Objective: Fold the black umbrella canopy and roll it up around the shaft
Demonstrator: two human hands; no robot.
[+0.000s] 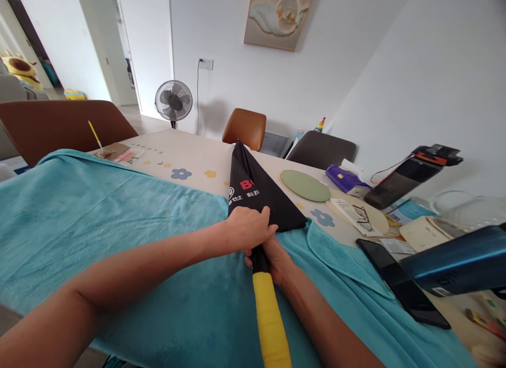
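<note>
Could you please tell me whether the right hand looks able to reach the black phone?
Probably yes, if the right hand lets go of the black shaft; only the teal blanket seems to lie between hand and phone.

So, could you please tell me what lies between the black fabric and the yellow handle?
In the head view, the left hand, the right hand and a short black shaft section lie between the black fabric and the yellow handle.

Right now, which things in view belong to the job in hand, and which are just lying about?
Job in hand: black printed fabric, yellow-wrapped handle; teal cloth, apparently, as work surface.
Lying about: phone, blue bottle, purple tissue pack, green mat.
</note>
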